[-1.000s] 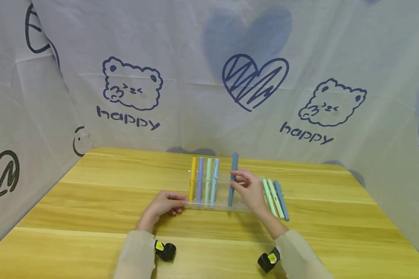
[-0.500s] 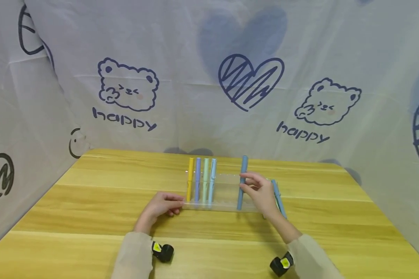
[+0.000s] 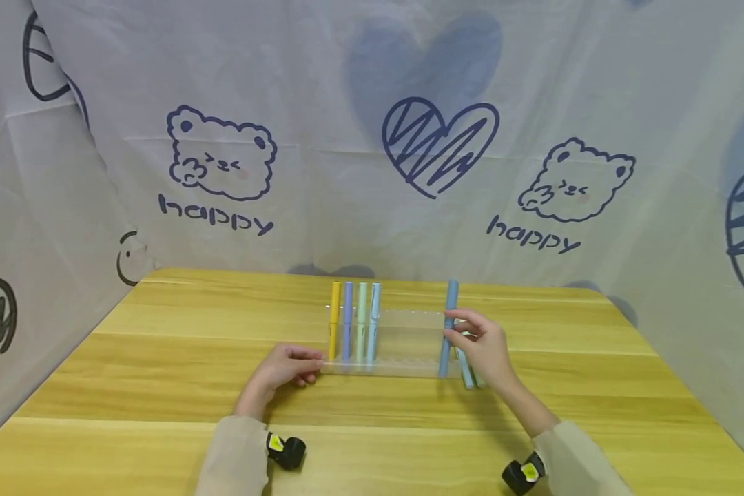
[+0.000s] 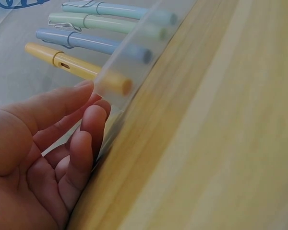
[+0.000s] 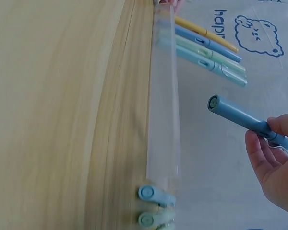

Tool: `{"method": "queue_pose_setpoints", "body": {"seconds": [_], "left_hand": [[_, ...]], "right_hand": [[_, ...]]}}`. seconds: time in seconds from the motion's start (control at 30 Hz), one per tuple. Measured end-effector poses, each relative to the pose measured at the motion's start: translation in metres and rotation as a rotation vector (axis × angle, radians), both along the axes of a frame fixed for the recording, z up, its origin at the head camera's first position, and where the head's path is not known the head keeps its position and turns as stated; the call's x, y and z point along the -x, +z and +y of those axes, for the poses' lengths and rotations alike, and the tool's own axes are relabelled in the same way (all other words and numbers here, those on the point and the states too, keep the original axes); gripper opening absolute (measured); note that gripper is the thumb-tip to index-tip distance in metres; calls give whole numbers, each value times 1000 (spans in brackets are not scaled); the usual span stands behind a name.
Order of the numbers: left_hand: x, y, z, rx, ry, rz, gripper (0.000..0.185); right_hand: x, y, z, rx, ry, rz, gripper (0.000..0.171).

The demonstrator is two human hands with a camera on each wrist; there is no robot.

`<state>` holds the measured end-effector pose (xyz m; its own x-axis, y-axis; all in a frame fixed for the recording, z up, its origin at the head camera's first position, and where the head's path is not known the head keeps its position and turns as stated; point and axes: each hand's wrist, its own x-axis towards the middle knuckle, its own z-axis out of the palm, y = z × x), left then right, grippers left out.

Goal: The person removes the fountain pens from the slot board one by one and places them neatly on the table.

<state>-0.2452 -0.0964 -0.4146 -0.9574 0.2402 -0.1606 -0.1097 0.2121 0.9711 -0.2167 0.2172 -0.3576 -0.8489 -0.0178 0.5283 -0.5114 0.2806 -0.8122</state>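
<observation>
A clear pen rack (image 3: 409, 337) stands on the table. At its left end a yellow pen (image 3: 333, 324), a purple pen (image 3: 347, 324), a light green pen (image 3: 362, 324) and a light blue pen (image 3: 374, 324) stand in a row. My left hand (image 3: 282, 368) grips the rack's left corner between thumb and fingers (image 4: 92, 124). Near the right end, my right hand (image 3: 488, 350) pinches a blue pen (image 3: 451, 296) around its middle and holds it upright. The right wrist view shows that pen's lower end (image 5: 214, 102) in the air, apart from the rack's front lip (image 5: 163, 120).
Beside the rack's right end lie more pens, among them a light blue pen (image 5: 153, 193) and a light green pen (image 5: 153, 219), partly behind my right hand in the head view. A printed white cloth (image 3: 322, 172) hangs behind the wooden table (image 3: 372, 406).
My right hand has carried the blue pen rightward along the rack to its right end, covering more of the loose pens. My left hand keeps its grip on the left corner. The head view shifts slightly.
</observation>
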Motion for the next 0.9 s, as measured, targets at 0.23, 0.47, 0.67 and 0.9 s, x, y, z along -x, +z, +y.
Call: {"method": "queue_pose_setpoints", "body": {"seconds": [0.23,0.47,0.67,0.9], "left_hand": [[-1,0,-1,-13,-7,-7,26],[0,-1,0,-15,4,-10,26],[-1,0,0,-16,-1,-7,25],[-1,-1,-1,-24,-16,-1,26]], "right_hand": [[2,-2,17,2,-23,-20,25],[6,-7,43,27,-15,-5,26],[16,-15,67,22,-22,10,26],[27,-23,88,-59,-80,-46,27]]}}
